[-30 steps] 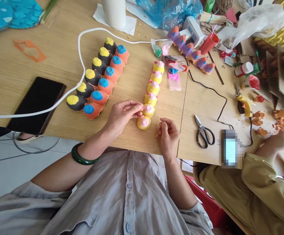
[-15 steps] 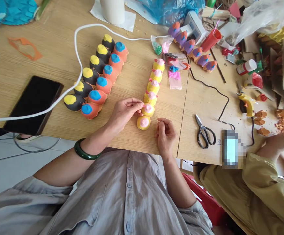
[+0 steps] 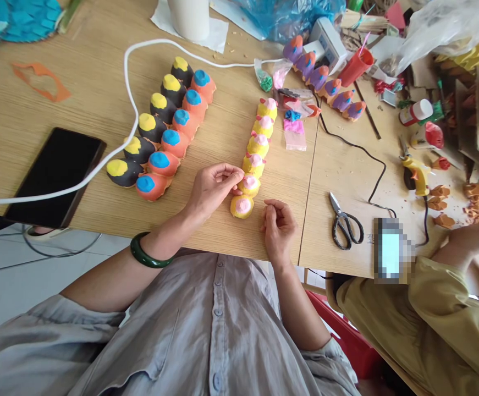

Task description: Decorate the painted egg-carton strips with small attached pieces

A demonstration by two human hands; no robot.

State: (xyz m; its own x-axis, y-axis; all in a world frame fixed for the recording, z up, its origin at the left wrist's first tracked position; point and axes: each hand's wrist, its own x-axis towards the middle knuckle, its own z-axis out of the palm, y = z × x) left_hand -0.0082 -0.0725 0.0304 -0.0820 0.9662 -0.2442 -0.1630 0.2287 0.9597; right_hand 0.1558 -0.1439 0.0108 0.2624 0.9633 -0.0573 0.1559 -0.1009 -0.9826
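Observation:
A strip of egg-carton cups [image 3: 258,145], painted yellow with pink tops, stands on the table in front of me. Small red-pink bits stick out at the sides of its farther cups. My left hand [image 3: 215,187] pinches with thumb and forefinger against the side of the second-nearest cup; whatever lies between the fingertips is hidden. To the right of the strip, my right hand [image 3: 279,228] hovers by the table edge, its fingers curled in and thumb against forefinger. What it holds, if anything, does not show.
Black-and-yellow cups [image 3: 152,128] and orange-and-blue cups [image 3: 175,137] stand left, crossed by a white cable [image 3: 130,88] near a black tablet [image 3: 58,176]. Clay packets [image 3: 295,132], scissors [image 3: 345,223] and a glue gun [image 3: 416,173] lie right. Another person's hand [image 3: 472,239] is far right.
My left fingertips have pressed slightly closer to the side of the second-nearest cup, covering the small red-pink bit that showed there. My right hand has barely shifted.

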